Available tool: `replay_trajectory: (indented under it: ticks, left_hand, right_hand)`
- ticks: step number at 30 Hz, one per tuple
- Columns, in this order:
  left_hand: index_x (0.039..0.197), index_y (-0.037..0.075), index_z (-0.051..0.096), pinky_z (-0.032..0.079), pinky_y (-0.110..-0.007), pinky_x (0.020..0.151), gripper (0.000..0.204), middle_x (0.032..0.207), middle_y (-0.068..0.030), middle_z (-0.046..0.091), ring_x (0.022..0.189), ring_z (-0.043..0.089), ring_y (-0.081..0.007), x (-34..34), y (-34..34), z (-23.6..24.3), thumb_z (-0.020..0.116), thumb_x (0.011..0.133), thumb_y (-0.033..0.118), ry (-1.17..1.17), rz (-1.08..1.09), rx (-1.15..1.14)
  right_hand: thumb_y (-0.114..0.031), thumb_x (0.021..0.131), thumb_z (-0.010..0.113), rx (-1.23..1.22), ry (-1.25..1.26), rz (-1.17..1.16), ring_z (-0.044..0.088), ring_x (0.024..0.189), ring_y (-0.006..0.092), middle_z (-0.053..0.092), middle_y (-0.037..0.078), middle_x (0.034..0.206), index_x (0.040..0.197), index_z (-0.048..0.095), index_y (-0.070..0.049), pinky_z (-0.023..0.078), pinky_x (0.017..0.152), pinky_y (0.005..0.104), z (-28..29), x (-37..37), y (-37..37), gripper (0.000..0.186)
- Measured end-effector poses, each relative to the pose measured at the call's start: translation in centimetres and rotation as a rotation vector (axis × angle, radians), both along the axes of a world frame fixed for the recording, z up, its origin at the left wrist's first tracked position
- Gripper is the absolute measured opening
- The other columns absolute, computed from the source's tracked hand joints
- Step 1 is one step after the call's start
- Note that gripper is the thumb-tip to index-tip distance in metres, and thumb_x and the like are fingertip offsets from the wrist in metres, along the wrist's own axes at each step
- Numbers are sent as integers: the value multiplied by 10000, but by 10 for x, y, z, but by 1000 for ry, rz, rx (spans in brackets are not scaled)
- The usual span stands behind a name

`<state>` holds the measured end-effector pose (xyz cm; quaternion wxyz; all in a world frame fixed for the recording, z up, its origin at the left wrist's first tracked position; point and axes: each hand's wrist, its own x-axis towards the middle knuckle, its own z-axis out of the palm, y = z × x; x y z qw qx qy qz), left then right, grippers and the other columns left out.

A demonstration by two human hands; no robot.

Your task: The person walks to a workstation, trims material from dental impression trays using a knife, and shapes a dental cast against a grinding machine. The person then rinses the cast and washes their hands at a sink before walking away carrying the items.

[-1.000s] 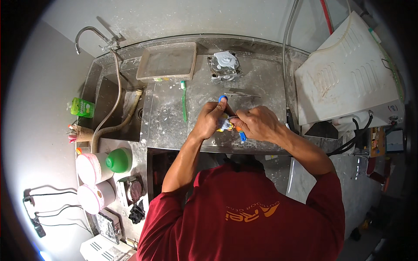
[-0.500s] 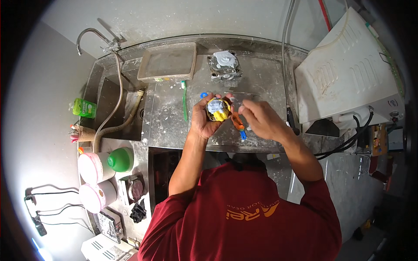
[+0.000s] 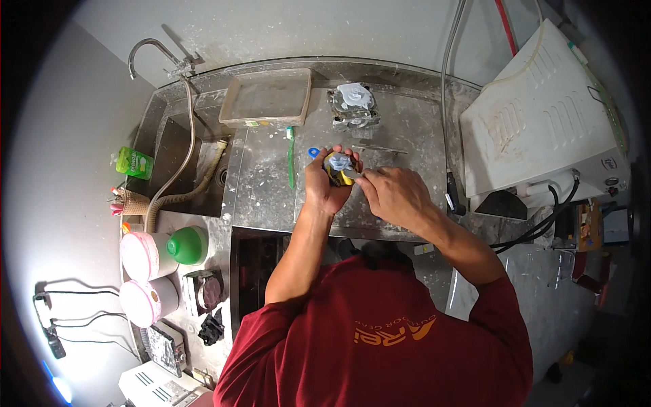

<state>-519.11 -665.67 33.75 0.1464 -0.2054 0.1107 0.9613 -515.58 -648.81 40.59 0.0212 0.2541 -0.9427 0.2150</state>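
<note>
My left hand [image 3: 324, 188] cups a dental impression [image 3: 346, 178] of yellow material, its upper part coated with pale blue-grey plaster paste [image 3: 341, 163]. A blue ring-shaped piece [image 3: 313, 152] shows beside the left thumb; whether it joins the impression I cannot tell. My right hand [image 3: 400, 195] is closed around a tool with a short grey blade [image 3: 352, 174], whose tip meets the impression's near right side. The tool's handle is hidden in the fingers. Beyond the hands, a metal block [image 3: 354, 121] bears more of the pale paste [image 3: 355, 96].
A green toothbrush [image 3: 291, 159] and a thin metal tool [image 3: 380, 148] lie on the stained metal counter [image 3: 261, 176]. A shallow tray [image 3: 264, 122] stands behind. At left is a sink [image 3: 178, 152] with hoses; at right, a large white machine [image 3: 542, 122]. Pink-lidded tubs [image 3: 146, 254] sit lower left.
My right hand has come left and closer to the impression, with a grey blade now against it. The orange-and-blue tool seen on the counter's near side is no longer visible there.
</note>
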Motion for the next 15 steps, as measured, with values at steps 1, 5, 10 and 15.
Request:
replay_trajectory:
  ticks: [1,5,10,15]
  left_hand:
    - [1055,32,553,502,-472,947,343,986,-153,624,958,605,-319,0,0,-1,313,1110,271,17,-4,-51]
    - [1006,43,579,513,-437,912,322,932,-132,632,921,611,-305,0,4,-10,354,1091,258,87,49,-125]
    - [995,45,580,521,-433,901,318,931,-131,638,911,614,-301,2,11,-14,363,1084,258,25,131,-49]
    - [989,45,571,521,-434,915,342,947,-135,638,923,613,-301,4,11,-7,344,1092,278,62,183,30]
  right_hand:
    - [-317,1025,553,12,-15,13,701,653,398,694,204,717,1020,730,0,571,621,496,0,-1,0,363]
    - [-283,997,613,164,-5,31,697,667,376,693,185,744,994,714,-17,557,600,484,-2,-2,-2,284]
    - [-290,983,650,109,102,12,694,638,347,678,167,724,987,709,14,555,563,449,-18,1,-13,309]
    - [-272,1002,624,-105,198,-41,687,614,355,673,177,708,922,684,6,546,552,461,-41,2,-16,296]
